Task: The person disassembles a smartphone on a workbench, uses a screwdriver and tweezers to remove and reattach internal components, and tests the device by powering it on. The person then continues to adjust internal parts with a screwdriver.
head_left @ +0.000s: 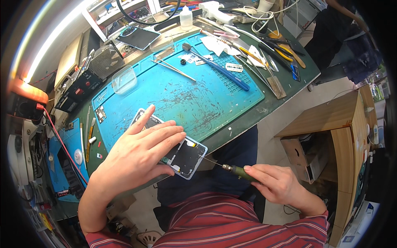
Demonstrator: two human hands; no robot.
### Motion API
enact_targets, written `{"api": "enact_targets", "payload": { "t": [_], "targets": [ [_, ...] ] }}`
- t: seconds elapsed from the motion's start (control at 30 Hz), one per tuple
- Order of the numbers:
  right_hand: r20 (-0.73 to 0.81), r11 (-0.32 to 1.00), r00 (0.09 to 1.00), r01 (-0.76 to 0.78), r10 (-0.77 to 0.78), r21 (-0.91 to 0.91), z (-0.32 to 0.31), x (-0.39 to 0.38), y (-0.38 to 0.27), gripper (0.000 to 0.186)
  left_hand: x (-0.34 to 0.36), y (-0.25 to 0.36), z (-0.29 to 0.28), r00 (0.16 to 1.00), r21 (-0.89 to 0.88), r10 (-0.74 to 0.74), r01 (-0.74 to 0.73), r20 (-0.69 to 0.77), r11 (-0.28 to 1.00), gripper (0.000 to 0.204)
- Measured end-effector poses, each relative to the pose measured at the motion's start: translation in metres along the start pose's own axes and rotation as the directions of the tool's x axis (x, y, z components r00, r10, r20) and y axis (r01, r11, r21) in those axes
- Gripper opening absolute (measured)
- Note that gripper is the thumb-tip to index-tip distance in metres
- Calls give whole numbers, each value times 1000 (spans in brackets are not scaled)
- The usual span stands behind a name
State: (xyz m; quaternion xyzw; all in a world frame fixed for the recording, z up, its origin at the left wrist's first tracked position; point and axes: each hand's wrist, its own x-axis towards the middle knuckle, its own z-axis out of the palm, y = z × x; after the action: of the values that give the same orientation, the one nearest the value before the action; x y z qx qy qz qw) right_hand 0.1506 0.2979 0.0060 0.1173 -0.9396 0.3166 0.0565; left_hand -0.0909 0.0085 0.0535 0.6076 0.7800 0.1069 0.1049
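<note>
An opened phone [188, 157], with a pale frame and dark insides, lies at the near edge of the blue mat, its right end reaching past the table edge. Across its left part rests my left hand [142, 144], fingers spread over the top and thumb at the near side, holding it steady. Beneath that hand much of the phone is hidden. My right hand [277, 182] is closed round the green handle of a thin-shafted screwdriver [237, 170]. Its shaft points left, and the tip meets or nearly meets the phone's right end.
On the blue mat [165, 95] lie tweezers [175, 69], a blue-handled brush [219, 68], a razor blade [234, 67] and a clear plastic box [124, 79]. Pliers [284, 53] and other tools crowd the back right. A black bench unit [78, 89] stands left, a wooden cabinet [322, 115] right.
</note>
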Motion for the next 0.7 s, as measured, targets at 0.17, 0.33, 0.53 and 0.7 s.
{"api": "enact_targets", "payload": {
  "t": [0.17,0.33,0.53,0.7],
  "targets": [
    [-1,1000,1000,-8,8,14,0,1,-3,61,0,0,0,1000,-5,4,-4,-10,1000,87],
    [-13,1000,1000,-2,2,-4,1,1,-1,61,-1,0,0,1000,-2,4,-4,-8,1000,87],
    [-9,1000,1000,-2,2,0,3,-1,-1,61,-1,2,0,1000,1,6,-6,-9,1000,86],
    [-4,999,1000,-24,25,25,2,-1,-6,60,-2,1,0,1000,8,8,-8,-6,1000,85]
  ]
}}
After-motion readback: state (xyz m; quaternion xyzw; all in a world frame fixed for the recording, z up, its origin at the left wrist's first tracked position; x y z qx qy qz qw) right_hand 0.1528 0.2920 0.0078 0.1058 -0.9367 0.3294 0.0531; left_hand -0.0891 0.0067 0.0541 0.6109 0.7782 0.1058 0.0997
